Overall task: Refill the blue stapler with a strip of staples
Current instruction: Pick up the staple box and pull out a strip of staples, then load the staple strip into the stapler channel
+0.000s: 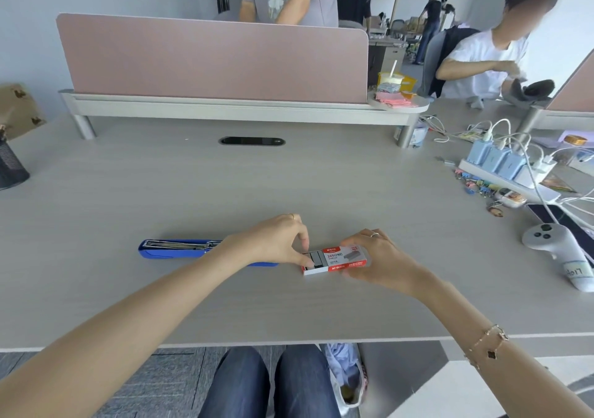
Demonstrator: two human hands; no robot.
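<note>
Your right hand [376, 260] holds the red staple box [336, 260] on the desk [289, 176], fingers closed around its right end. The box's inner tray is slid out to the left, and dark staples [313, 260] show in it. Your left hand [273, 240] pinches at these staples with thumb and forefinger; I cannot tell if a strip is lifted. The blue stapler [173, 249] lies open on the desk, just left of your left wrist.
</note>
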